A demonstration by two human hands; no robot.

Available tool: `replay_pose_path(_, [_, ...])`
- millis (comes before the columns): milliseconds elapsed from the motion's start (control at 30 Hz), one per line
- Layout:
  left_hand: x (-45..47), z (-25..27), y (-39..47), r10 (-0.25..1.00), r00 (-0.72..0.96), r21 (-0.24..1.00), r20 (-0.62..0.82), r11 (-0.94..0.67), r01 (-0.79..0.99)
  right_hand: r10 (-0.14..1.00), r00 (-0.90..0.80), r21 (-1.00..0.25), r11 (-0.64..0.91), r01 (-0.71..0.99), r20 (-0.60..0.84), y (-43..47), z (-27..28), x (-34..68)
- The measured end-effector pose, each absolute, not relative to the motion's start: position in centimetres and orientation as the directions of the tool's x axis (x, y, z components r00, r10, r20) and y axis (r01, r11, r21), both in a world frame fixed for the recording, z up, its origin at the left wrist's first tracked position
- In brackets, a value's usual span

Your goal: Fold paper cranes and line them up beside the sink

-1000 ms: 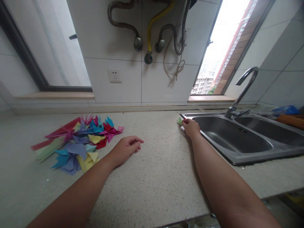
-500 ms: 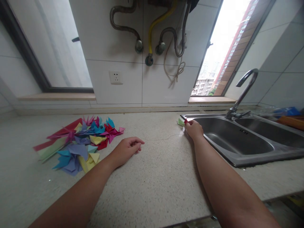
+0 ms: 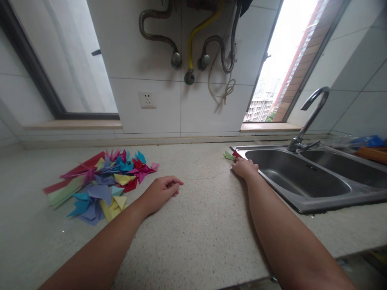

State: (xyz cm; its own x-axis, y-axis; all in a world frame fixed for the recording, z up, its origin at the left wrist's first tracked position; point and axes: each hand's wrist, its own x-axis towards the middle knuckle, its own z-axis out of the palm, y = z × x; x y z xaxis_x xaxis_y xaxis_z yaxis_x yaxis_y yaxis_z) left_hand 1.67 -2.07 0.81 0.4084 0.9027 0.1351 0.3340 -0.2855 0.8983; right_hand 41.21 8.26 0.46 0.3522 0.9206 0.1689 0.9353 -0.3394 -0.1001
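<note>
My right hand [image 3: 245,167] is at the near left corner of the sink, fingers bent and closed at a small red origami piece [image 3: 236,154]. The fingertips are partly hidden behind the hand. Right beside the red piece lies a light green origami piece [image 3: 229,156] on the counter. My left hand [image 3: 163,191] rests on the counter, loosely curled, with a gap between thumb and fingers and nothing in it. To its left is a heap of folded coloured paper [image 3: 102,193] in blue, purple, yellow, red, pink and green, with pointed tips like origami birds.
A steel double sink [image 3: 298,206] with a curved tap [image 3: 316,96] is set into the speckled counter [image 3: 193,241] on the right. Pipes [image 3: 190,48] and a wall socket [image 3: 147,100] are on the tiled wall behind. A blue item [image 3: 371,141] lies at the far right.
My right hand has lowered slightly toward the counter, and more of the red origami piece shows beside the green one. The left hand has hardly moved.
</note>
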Motion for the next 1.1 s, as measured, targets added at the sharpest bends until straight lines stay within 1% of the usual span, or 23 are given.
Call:
replay_pose_path(67, [1.7, 0.9, -2.1, 0.903, 0.408, 0.895, 0.133, -0.287, 0.342, 0.917, 0.361, -0.112, -0.346, 0.932, 0.170, 8.3, 0.5, 41.2])
replay_pose_path(200, [1.6, 1.1, -2.2, 0.902, 0.412, 0.886, 0.128, -0.291, 0.361, 0.901, 0.377, -0.121, -0.358, 0.926, 0.214, 8.0, 0.8, 41.0])
replay_pose_path(433, [1.6, 1.2, -2.3, 0.894, 0.432, 0.870, 0.121, -0.305, 0.387, 0.950, 0.237, -0.089, -0.224, 0.971, 0.201, 7.8, 0.8, 40.3])
replay_pose_path(733, [1.6, 1.2, -2.4, 0.887, 0.442, 0.849, 0.136, -0.334, 0.408, 0.953, 0.211, -0.059, -0.203, 0.977, 0.218, 8.2, 0.2, 39.9])
replay_pose_path(900, [1.5, 1.3, -2.4, 0.881, 0.451, 0.837, 0.147, -0.353, 0.417, 0.960, 0.203, -0.027, -0.201, 0.979, 0.191, 8.4, 0.3, 39.4])
replay_pose_path(1100, [1.5, 1.4, -2.5, 0.878, 0.454, 0.834, 0.153, -0.361, 0.417, 0.961, 0.216, -0.046, -0.211, 0.976, 0.174, 8.3, 0.5, 39.4])
